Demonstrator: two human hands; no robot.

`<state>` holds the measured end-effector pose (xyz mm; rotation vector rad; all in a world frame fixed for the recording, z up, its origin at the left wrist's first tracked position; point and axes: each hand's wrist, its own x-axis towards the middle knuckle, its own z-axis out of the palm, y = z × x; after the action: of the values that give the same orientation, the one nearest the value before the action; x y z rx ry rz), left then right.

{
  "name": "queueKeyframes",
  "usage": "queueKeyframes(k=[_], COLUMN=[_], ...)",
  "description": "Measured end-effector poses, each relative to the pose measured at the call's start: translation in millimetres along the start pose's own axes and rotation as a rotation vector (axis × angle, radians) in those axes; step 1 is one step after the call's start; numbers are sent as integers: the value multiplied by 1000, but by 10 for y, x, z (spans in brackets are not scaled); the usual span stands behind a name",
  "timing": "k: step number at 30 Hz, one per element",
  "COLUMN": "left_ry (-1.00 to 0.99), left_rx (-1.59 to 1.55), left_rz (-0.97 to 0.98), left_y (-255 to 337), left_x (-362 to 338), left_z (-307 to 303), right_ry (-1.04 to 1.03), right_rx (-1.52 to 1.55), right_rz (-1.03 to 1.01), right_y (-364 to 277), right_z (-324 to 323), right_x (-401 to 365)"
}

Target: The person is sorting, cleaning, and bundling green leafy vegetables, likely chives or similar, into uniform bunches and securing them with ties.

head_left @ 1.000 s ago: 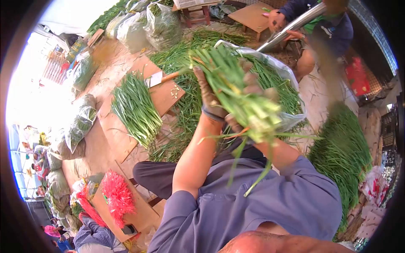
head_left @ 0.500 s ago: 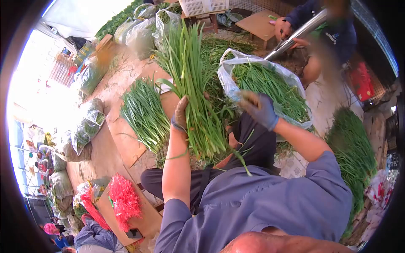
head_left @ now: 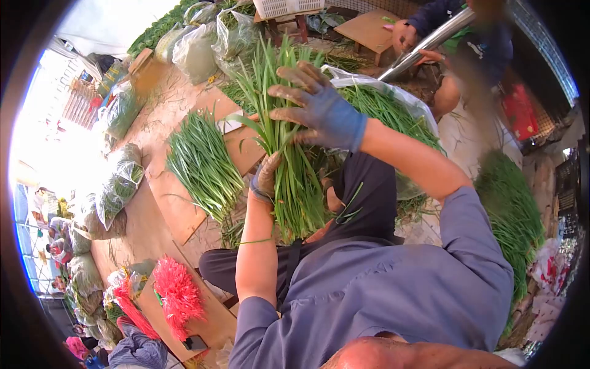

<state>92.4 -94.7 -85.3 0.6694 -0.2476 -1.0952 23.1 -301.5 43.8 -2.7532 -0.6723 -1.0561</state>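
In my gloved left hand (head_left: 267,176) stands a thick bunch of long green chives (head_left: 296,197), leaves up and pale stem ends down, above my lap. My right hand (head_left: 326,111), in a blue glove with stained fingers, is at the upper part of that bunch with its fingers spread; a few leaves may touch the palm. A second bunch of chives (head_left: 204,165) lies on the board (head_left: 175,203) to the left. Behind my right forearm is a clear plastic bag (head_left: 424,111) full of loose chives, partly hidden.
Red plastic ties (head_left: 178,298) lie on a board at lower left. Filled bags (head_left: 121,184) line the left side. More chives (head_left: 509,209) are heaped at right. Another person's hand (head_left: 404,37) is at upper right near a metal pole (head_left: 430,44). A white crate (head_left: 289,7) stands at the back.
My right hand has moved left from the plastic bag to the upper leaves of the bunch, and its fingers have spread. My left hand keeps its hold.
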Motion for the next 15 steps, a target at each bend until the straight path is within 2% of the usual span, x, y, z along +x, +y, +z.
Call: queueKeyframes(k=[1,4,6,7,9,11,12,13,14,15], left_ry=[-5,-23,-42,-38,35,60,58,55,48,35], left_rx=[36,104,103,86,115,93,104,116,130,163], left_rz=[2,23,36,27,69,91,115,136,157,201], left_y=[-3,6,18,42,78,155,186,197,208,226], left_x=[-22,-108,-164,-197,-213,-222,-219,-199,-175,-197], left_z=[-24,-100,-107,-115,-154,-196,-286,-413,-473,-430], right_ry=[-60,224,588,703,757,656,451,220,-187,-611], right_rx=[-45,908,969,933,1363,1615,1506,1386,1243,1048], right_rz=[-7,421,439,527,483,416,606,753,827,780], right_y=[112,437,578,529,648,667,422,178,85,-6], right_z=[115,232,5,-188,-526,-668,-666,-663,-604,-544], right_x=[-7,74,75,76,-204,-542,-661,-779,-836,-893])
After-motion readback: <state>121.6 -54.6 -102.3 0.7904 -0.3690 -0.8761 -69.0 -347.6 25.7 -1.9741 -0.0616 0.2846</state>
